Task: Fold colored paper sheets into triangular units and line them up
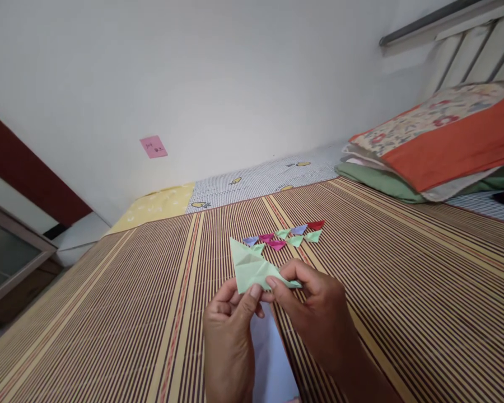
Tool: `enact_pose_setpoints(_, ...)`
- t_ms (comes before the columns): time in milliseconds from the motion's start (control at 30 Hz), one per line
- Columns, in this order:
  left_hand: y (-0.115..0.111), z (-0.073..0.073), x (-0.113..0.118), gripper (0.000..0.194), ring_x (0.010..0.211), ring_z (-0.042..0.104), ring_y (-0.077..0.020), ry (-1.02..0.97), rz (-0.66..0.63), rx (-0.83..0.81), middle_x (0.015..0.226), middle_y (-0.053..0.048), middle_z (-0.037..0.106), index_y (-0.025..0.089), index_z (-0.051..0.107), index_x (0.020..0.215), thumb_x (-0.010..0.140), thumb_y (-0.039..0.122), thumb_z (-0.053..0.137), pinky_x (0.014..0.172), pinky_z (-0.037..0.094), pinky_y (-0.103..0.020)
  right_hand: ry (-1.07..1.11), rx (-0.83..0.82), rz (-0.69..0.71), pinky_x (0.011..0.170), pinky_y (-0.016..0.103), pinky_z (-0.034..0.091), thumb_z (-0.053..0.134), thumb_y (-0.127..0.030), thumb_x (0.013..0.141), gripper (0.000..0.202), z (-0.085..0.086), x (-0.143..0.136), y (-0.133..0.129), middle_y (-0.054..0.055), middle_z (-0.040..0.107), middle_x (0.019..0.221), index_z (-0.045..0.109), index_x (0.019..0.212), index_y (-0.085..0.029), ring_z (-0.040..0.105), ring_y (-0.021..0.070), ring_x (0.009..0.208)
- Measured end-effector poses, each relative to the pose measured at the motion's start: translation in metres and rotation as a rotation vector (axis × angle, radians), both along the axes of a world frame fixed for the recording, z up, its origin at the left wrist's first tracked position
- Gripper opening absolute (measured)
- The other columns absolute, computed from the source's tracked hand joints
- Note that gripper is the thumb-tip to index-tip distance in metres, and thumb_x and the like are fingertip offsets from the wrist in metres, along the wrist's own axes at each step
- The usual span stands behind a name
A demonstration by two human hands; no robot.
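Grips of left hand (232, 327) and right hand (317, 302) pinch green paper (252, 266) by its near edge; likely light, tearable, best held there.

Head-worn view, facing forward and down, over mat (361, 274), toward wall (231, 89)

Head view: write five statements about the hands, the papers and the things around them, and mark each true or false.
1. The small folded papers lie in one single row. False: they lie in two rows.
2. The left hand and the right hand both hold the green paper. True.
3. The red folded paper is at the right end of the farther row. True.
4. The pink note lies between the two hands. False: it is on the wall.
5. The orange cloth is to the left of the hands. False: it is to their right.
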State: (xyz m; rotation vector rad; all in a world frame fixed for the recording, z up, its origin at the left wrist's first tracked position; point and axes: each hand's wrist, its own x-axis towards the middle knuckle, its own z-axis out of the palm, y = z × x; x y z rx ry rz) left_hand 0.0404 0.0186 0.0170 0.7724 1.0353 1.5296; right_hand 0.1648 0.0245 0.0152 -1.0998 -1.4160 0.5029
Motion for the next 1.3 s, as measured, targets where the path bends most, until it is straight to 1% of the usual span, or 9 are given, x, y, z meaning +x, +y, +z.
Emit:
enact_pose_setpoints(167, 0.001, -0.001, 0.005, 0.030, 0.054, 0.056, -0.0091, -0.074, 0.066, 0.002, 0.059, 0.003, 0.063, 0.014, 0.073, 0.077, 0.062, 0.030, 0.094, 0.055, 0.047, -0.019, 0.013, -0.010, 0.019, 0.058, 0.024, 0.046, 0.063, -0.024, 0.092, 0.024, -0.001, -0.008, -0.003, -0.003, 0.065, 0.064, 0.058, 0.069, -0.022, 0.061, 0.0136, 0.059)
enact_pose_setpoints(333, 0.003, -0.003, -0.001, 0.028, 0.054, 0.058, -0.0100, -0.083, 0.030, 0.012, 0.064, 0.000, 0.069, 0.014, 0.073, 0.080, 0.065, 0.029, 0.092, 0.056, 0.046, -0.020, -0.008, -0.017, 0.022, 0.057, 0.025, 0.045, 0.064, -0.021, 0.089, 0.022, -0.002, -0.007, -0.001, -0.003, 0.063, 0.064, 0.057, 0.068, -0.022, 0.059, 0.0133, 0.058)
enact_pose_setpoints(400, 0.003, -0.004, -0.005, 0.026, 0.054, 0.058, -0.0099, 0.004, 0.000, 0.012, 0.060, 0.000, 0.068, 0.014, 0.075, 0.082, 0.069, 0.030, 0.090, 0.056, 0.045, -0.019, 0.040, -0.049, 0.005, 0.061, 0.026, 0.049, 0.070, -0.023, 0.084, 0.008, -0.001, -0.004, 0.001, -0.002, 0.068, 0.072, 0.063, 0.080, -0.021, 0.063, 0.0153, 0.065)
enact_pose_setpoints(500, 0.001, -0.002, -0.007, 0.021, 0.051, 0.054, -0.0090, 0.168, -0.074, 0.003, 0.053, 0.000, 0.066, 0.014, 0.077, 0.081, 0.075, 0.032, 0.086, 0.053, 0.041, -0.018, 0.158, -0.100, 0.078, 0.069, 0.028, 0.054, 0.073, -0.026, 0.082, 0.029, 0.001, 0.004, 0.005, 0.001, 0.072, 0.088, 0.069, 0.110, -0.021, 0.067, 0.0175, 0.076)
enact_pose_setpoints(533, 0.000, -0.001, -0.006, 0.021, 0.050, 0.054, -0.0092, 0.202, -0.097, 0.005, 0.052, 0.000, 0.066, 0.014, 0.077, 0.080, 0.076, 0.032, 0.086, 0.053, 0.041, -0.018, 0.166, -0.105, 0.127, 0.069, 0.028, 0.054, 0.072, -0.026, 0.084, 0.027, 0.002, 0.006, 0.006, 0.001, 0.072, 0.087, 0.070, 0.111, -0.021, 0.067, 0.0172, 0.076)
enact_pose_setpoints(600, -0.002, 0.001, -0.004, 0.021, 0.050, 0.056, -0.0102, 0.238, -0.125, 0.008, 0.052, 0.000, 0.065, 0.014, 0.076, 0.076, 0.076, 0.033, 0.085, 0.054, 0.043, -0.019, 0.143, -0.101, 0.195, 0.064, 0.026, 0.051, 0.067, -0.026, 0.089, 0.009, 0.002, 0.009, 0.007, 0.000, 0.067, 0.076, 0.073, 0.092, -0.020, 0.064, 0.0155, 0.070)
enact_pose_setpoints(700, -0.002, 0.001, 0.000, 0.023, 0.050, 0.057, -0.0116, 0.230, -0.103, 0.007, 0.053, 0.001, 0.066, 0.016, 0.075, 0.075, 0.072, 0.034, 0.087, 0.054, 0.044, -0.021, 0.198, -0.137, 0.207, 0.051, 0.023, 0.043, 0.064, -0.030, 0.091, 0.021, -0.001, 0.011, 0.009, -0.003, 0.058, 0.064, 0.064, 0.073, -0.019, 0.054, 0.0125, 0.056)
enact_pose_setpoints(1100, -0.003, -0.009, -0.007, 0.024, 0.064, 0.052, -0.0137, 0.321, -0.118, 0.076, 0.063, -0.001, 0.070, 0.018, 0.073, 0.072, 0.088, 0.036, 0.075, 0.066, 0.042, -0.024, 0.384, -0.239, 0.280, 0.050, 0.022, 0.046, 0.067, -0.036, 0.090, 0.021, -0.009, 0.013, 0.016, -0.002, 0.062, 0.063, 0.065, 0.078, -0.018, 0.055, 0.0126, 0.054)
enact_pose_setpoints(1300, -0.001, -0.007, -0.008, 0.030, 0.066, 0.053, -0.0155, 0.286, -0.159, 0.089, 0.069, -0.004, 0.073, 0.018, 0.075, 0.087, 0.099, 0.041, 0.060, 0.067, 0.042, -0.026, 0.315, -0.198, 0.160, 0.049, 0.022, 0.043, 0.065, -0.036, 0.091, 0.022, -0.011, 0.018, 0.019, -0.003, 0.057, 0.062, 0.064, 0.078, -0.019, 0.051, 0.0131, 0.054)
